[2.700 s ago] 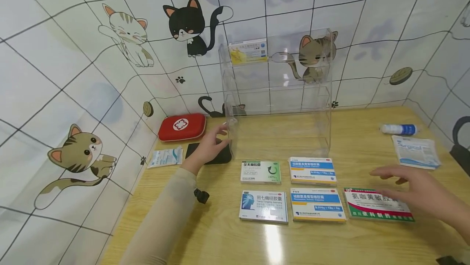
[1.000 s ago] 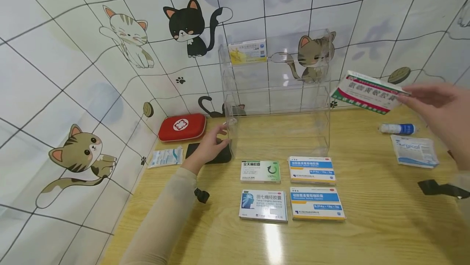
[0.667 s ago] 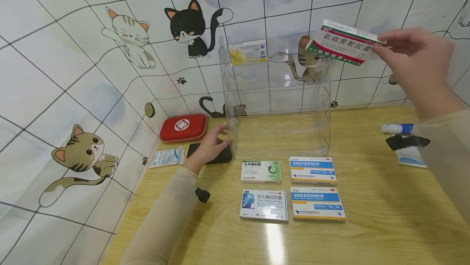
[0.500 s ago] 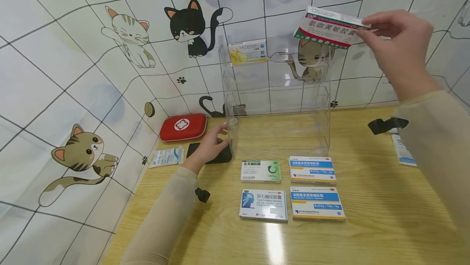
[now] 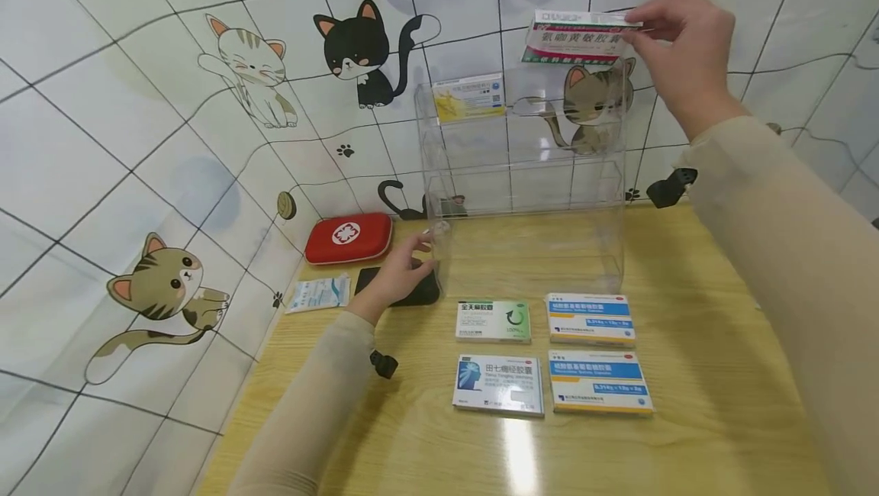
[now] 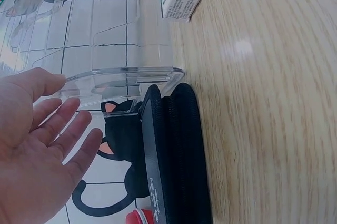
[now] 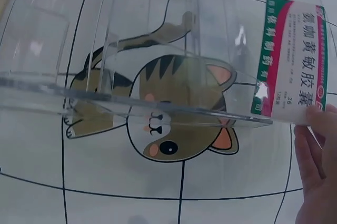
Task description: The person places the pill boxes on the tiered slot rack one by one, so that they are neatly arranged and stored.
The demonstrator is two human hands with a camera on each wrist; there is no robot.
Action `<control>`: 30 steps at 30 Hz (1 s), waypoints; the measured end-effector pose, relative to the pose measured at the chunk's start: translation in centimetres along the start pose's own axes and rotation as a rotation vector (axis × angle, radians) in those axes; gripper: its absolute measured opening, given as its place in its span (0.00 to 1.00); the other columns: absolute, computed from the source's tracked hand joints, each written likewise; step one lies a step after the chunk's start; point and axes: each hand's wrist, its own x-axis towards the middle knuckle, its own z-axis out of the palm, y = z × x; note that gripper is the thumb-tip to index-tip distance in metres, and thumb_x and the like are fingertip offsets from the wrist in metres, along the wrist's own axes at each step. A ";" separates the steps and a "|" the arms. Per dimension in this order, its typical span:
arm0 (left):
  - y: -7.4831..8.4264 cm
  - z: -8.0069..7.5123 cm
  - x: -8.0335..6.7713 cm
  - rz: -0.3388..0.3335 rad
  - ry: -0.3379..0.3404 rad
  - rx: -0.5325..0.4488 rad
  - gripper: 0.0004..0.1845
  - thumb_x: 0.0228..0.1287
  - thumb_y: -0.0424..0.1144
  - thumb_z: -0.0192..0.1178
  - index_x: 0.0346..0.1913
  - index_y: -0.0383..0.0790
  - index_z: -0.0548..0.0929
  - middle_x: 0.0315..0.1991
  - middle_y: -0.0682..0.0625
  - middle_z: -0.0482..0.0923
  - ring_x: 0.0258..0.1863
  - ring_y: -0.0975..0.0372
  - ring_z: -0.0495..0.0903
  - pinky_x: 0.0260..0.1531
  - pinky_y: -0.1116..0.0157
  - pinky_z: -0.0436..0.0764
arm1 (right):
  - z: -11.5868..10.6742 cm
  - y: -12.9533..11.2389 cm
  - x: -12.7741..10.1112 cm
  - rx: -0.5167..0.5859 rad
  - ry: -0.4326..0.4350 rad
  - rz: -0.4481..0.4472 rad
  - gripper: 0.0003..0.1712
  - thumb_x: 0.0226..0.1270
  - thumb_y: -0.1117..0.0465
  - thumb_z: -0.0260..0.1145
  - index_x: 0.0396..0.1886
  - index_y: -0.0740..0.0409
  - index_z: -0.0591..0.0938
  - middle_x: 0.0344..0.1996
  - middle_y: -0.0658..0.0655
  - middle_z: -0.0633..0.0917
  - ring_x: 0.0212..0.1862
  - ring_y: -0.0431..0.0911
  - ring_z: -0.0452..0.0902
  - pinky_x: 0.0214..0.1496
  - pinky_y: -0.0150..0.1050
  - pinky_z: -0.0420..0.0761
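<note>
Pinched between my right hand's [image 5: 693, 61] thumb and fingers is a white, red and green medicine box [image 5: 577, 38], held above the top right of a clear acrylic tiered rack [image 5: 529, 214]. In the right wrist view this medicine box [image 7: 289, 58] is beside the rack's upper edge. A yellow-and-white box [image 5: 470, 97] occupies the rack's top tier at left. My left hand [image 5: 398, 271] is at the rack's lower left side; the left wrist view shows its thumb touching the clear edge, fingers loosely extended. Below that hand lies a black zip case [image 6: 168, 155].
In front of the rack lie a green-white box [image 5: 493, 320], a silver box [image 5: 497, 385] and two blue-white boxes [image 5: 592, 318]. A red first-aid case [image 5: 349, 238] and a small packet [image 5: 318, 294] sit at left. Cat-patterned wall behind.
My right hand picked up the red-and-green medicine box from the table's right, raised it, and carried it left over the rack's top. The left hand has stayed by the rack.
</note>
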 end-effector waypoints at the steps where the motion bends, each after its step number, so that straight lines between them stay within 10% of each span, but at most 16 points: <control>1: 0.0 0.1 0.1 0.003 -0.001 -0.001 0.26 0.75 0.36 0.61 0.72 0.36 0.69 0.65 0.39 0.74 0.55 0.45 0.84 0.60 0.49 0.83 | 0.0 0.4 0.2 -0.014 -0.027 0.005 0.14 0.72 0.52 0.70 0.55 0.44 0.89 0.52 0.35 0.85 0.50 0.26 0.79 0.65 0.24 0.74; 12: 0.1 0.1 0.1 0.000 0.003 0.016 0.24 0.76 0.37 0.60 0.70 0.40 0.69 0.66 0.40 0.74 0.55 0.46 0.83 0.62 0.49 0.82 | 0.7 2.1 0.5 -0.201 -0.199 -0.020 0.18 0.76 0.48 0.64 0.60 0.44 0.87 0.62 0.40 0.82 0.66 0.39 0.74 0.71 0.36 0.73; 20: 0.0 0.2 0.1 0.002 0.007 0.021 0.25 0.75 0.37 0.61 0.70 0.40 0.70 0.67 0.40 0.73 0.59 0.46 0.81 0.65 0.49 0.79 | 0.8 2.8 -0.1 -0.246 -0.280 -0.013 0.23 0.79 0.45 0.60 0.68 0.43 0.80 0.74 0.43 0.73 0.80 0.40 0.60 0.85 0.41 0.54; 30: -0.1 0.2 0.2 0.004 0.009 0.047 0.25 0.75 0.37 0.61 0.70 0.39 0.70 0.66 0.40 0.74 0.62 0.48 0.78 0.66 0.50 0.79 | -0.3 4.2 -7.4 -0.163 -0.172 -0.133 0.20 0.74 0.56 0.67 0.63 0.54 0.84 0.70 0.52 0.77 0.75 0.49 0.66 0.82 0.50 0.59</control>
